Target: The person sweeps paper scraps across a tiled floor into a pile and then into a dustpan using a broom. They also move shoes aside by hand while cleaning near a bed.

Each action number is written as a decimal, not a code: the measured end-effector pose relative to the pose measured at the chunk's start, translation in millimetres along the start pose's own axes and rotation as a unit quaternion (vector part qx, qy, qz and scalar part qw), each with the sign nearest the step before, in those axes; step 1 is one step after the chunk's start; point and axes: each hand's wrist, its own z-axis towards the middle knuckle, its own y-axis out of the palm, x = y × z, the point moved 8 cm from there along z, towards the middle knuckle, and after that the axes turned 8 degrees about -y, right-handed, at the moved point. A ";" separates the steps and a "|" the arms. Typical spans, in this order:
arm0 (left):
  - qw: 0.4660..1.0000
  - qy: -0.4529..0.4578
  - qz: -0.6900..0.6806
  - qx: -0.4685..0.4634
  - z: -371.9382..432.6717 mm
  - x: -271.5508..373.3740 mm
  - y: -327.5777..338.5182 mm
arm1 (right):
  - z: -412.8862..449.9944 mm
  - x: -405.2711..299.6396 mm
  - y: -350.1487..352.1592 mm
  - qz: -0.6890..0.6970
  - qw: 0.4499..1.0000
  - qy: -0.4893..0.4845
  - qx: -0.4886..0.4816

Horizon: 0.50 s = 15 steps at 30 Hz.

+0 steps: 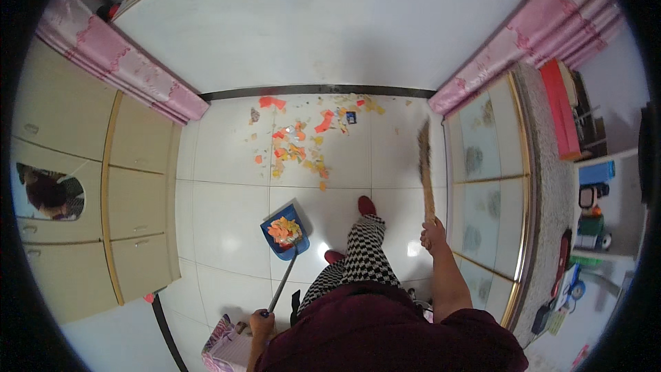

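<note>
My left hand (pixel 262 323) grips the end of a long metal handle (pixel 283 285). At its far end is a blue dustpan (pixel 296 215) on the tiled floor, holding a heap of orange and yellow scraps (pixel 284 231). In my right hand (pixel 433 235) is a straw broom (pixel 425 175), its dark bristles pointing towards the far wall, beside the right-hand cabinet. Scattered orange, red and yellow scraps (pixel 294 153) lie on the floor ahead of my feet. Among them are a dark blue packet (pixel 351 117) and a crumpled clear piece (pixel 292 133).
Beige cabinets (pixel 138 191) line the left side; a cabinet with glass-like panels (pixel 483 165) and a speckled countertop (pixel 542 165) stands on the right. Pink curtains (pixel 124 59) hang by the white wall (pixel 310 26). A pink patterned box (pixel 227 349) sits near my left hand.
</note>
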 end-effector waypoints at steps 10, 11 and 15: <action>0.996 -0.076 -0.012 -0.039 -36.2 33.2 25.2 | 116.2 12.1 75.9 0.149 0.968 0.189 -0.074; 0.995 -0.089 -0.019 -0.040 -46.9 40.0 30.4 | 105.9 -3.3 93.8 0.046 0.983 0.163 -0.076; 0.984 -0.174 -0.030 0.002 -73.8 69.4 23.9 | 56.0 -84.1 142.2 -0.112 0.961 0.116 -0.223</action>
